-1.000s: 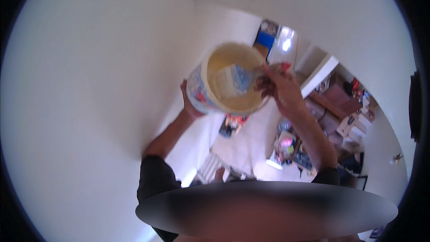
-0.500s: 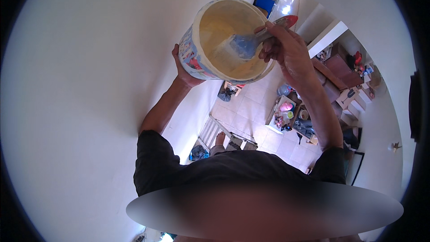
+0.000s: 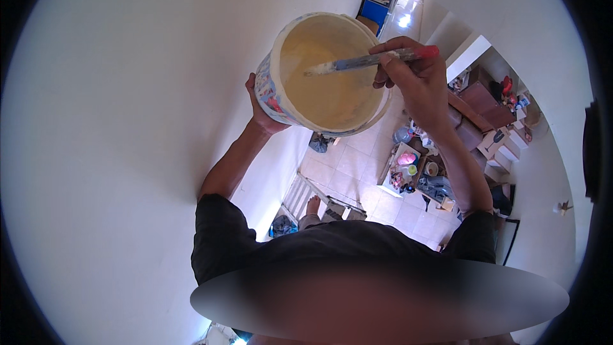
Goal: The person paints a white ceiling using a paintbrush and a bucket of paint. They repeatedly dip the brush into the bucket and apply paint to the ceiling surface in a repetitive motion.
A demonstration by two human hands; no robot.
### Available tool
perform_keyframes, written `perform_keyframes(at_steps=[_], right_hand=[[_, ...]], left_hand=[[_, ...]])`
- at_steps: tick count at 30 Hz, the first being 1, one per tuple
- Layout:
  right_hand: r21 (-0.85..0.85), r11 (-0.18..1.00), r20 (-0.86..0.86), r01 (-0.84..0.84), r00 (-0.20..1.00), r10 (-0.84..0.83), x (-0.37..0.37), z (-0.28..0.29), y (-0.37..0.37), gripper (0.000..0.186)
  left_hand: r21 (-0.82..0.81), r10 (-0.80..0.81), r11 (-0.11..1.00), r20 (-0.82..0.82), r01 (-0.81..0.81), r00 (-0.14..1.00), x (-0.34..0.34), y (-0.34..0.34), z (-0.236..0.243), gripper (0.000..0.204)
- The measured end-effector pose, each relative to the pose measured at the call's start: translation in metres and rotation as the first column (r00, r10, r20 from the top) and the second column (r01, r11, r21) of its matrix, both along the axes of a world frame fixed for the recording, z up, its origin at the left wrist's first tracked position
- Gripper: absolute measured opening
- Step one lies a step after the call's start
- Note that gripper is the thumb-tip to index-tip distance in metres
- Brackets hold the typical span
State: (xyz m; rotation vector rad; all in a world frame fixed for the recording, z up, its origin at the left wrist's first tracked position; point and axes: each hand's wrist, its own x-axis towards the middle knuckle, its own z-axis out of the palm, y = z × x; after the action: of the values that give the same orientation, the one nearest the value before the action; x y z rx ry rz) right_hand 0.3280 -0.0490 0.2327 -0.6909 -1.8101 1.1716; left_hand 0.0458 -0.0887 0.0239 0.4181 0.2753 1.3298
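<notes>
Bucket: The bucket (image 3: pixel 266 86) is held up with its open top tipped into view. Cream stuff (image 3: pixel 325 105) is seen inside.
Left hand: The bucket's lower left side is gripped by the left hand (image 3: pixel 263 115). The fingers are clamped on it, but most are hidden behind it.
Right hand: The tool (image 3: pixel 364 62) is pinched in the right hand (image 3: pixel 415 73), by the bucket's right rim, with the fingers closed on it.
Tool: Its smeared tip is held over the bucket's opening, and its red end is pointed away to the right. Whether the cream stuff is touched cannot be told.
Around: The wall (image 3: pixel 128 121) is seen left of the bucket, and tiles (image 3: pixel 357 160) are seen below it.
</notes>
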Motion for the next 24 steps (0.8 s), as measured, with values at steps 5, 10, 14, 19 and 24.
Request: perform_keyframes(at_steps=[5, 10, 14, 19, 24], right_hand=[[-0.096, 0.993, 0.008, -0.062, 0.998, 0.063, -0.007, -0.006, -0.003, 0.023], [-0.059, 0.987, -0.052, -0.152, 0.987, 0.149, -0.002, -0.008, 0.003, 0.022], [-0.161, 0.969, -0.063, -0.187, 0.982, 0.179, -0.01, 0.002, 0.011, 0.018], [-0.014, 0.982, -0.106, -0.186, 0.977, 0.184, -0.013, 0.019, 0.046, 0.018], [0.356, 0.924, -0.212, -0.135, 0.952, 0.221, -0.004, 0.105, 0.063, 0.025]], left_hand=[[0.124, 0.001, 0.992, 0.008, -0.002, 1.0, 0.002, -0.005, -0.001, 0.1], [0.021, 0.062, 0.998, 0.075, -0.064, 0.995, -0.004, -0.001, -0.016, 0.1], [0.057, 0.06, 0.997, 0.001, -0.06, 0.998, -0.006, 0.006, -0.009, 0.104], [0.13, -0.036, 0.991, -0.027, 0.04, 0.999, -0.021, 0.023, -0.009, 0.107], [0.123, -0.12, 0.985, 0.014, 0.118, 0.993, -0.03, 0.031, -0.015, 0.108]])
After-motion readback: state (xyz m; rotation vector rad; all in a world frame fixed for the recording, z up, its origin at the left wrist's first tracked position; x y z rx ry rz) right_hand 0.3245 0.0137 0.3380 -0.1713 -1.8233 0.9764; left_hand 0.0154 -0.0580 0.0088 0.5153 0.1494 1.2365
